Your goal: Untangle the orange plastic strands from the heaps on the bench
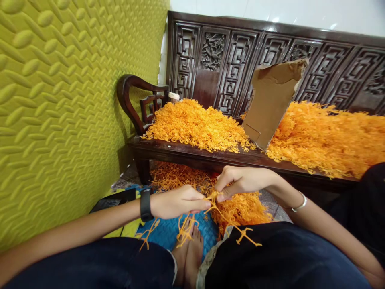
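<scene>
Orange strands (192,224) half-hidden between pinching left hand (176,202), right hand (240,180).

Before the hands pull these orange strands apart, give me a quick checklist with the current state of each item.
1. Left hand pinching the orange strand cluster: ok.
2. Right hand pinching the same cluster: ok.
3. Both hands in view above the lap: ok.
4. Loose ends hanging free of the feet: not ok, they dangle over them.
5. Cardboard sheet upright between the two bench piles: ok, leaning.
6. Strands tangled together: cannot tell.
</scene>
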Demonstrator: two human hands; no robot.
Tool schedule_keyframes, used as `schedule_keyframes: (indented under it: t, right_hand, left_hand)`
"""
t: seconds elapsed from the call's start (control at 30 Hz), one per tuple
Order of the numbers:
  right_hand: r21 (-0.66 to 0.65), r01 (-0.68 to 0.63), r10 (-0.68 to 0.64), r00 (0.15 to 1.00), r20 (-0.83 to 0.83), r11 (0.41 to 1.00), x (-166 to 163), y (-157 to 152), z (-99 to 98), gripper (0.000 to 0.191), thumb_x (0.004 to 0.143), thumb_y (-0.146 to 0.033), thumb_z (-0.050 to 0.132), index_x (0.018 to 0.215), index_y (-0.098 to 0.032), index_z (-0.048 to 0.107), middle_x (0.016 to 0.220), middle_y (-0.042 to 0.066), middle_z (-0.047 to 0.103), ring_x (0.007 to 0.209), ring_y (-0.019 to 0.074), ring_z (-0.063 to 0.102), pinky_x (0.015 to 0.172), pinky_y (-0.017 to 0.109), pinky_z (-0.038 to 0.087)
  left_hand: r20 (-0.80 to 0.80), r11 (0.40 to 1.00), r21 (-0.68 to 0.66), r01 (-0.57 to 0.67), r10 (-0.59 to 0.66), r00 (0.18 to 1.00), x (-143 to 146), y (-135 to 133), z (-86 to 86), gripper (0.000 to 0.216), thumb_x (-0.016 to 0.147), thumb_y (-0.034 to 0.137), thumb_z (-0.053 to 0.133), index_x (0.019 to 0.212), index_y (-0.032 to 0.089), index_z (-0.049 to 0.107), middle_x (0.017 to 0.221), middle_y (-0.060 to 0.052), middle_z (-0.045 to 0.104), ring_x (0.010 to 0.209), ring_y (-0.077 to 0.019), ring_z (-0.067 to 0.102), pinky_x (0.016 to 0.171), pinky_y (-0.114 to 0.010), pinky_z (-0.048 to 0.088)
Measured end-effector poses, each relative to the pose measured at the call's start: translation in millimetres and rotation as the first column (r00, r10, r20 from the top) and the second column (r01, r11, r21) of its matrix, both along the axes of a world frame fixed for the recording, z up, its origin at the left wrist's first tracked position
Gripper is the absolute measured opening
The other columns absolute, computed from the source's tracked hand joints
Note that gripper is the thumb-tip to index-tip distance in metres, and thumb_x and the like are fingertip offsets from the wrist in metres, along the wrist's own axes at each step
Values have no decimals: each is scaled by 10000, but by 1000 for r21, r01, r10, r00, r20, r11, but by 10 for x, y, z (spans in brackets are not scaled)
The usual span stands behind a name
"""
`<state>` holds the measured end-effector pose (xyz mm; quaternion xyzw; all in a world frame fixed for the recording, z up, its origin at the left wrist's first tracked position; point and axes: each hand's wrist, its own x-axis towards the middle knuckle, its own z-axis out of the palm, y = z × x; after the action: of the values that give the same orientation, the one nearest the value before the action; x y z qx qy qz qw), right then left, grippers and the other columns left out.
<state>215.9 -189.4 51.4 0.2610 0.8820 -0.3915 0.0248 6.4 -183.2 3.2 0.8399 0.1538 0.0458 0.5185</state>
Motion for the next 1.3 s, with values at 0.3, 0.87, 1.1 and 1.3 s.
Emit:
schedule_keyframes:
  t: [0.3,0.87,1.1,1.3]
  right_hand:
    - [213,599,-569,800,-191,772,805,72,-145,395,857,-454,462,647,-140,575,601,3,550,573,104,477,579,230,349]
    - [-300,950,-907,-200,-370,-87,1442,1216,-453,142,700,-10,600,604,-108,566,446,25,577,396,101,546,360,167,388]
    - [-464,878,-900,-289,-325,-114,1343,1178,-377,182,785,-16,485,654,-126,545,483,20,588,441,93,572,485,189,473]
    - [-675,729,-971,-67,-231,111,651,959,-387,212,807,-28,441,705,-125,600,625,39,642,549,77,600,609,188,500]
  left_hand:
    - [155,921,-240,-306,348,925,-246,262,-145,433,844,458,439,533,171,350,449,82,249,409,-44,182,405,-215,141]
    - [365,771,-614,-168,466,806,-202,298,-106,316,878,375,367,982,155,568,696,-12,574,471,-73,493,464,-205,383]
    - [377,759,-610,-227,530,760,-179,295,-109,308,845,321,472,1092,153,546,901,-62,591,661,-131,569,581,-266,444]
    - [325,677,-700,-227,585,743,-188,341,-124,459,876,433,365,1182,114,488,1086,-146,578,868,-203,579,747,-344,446]
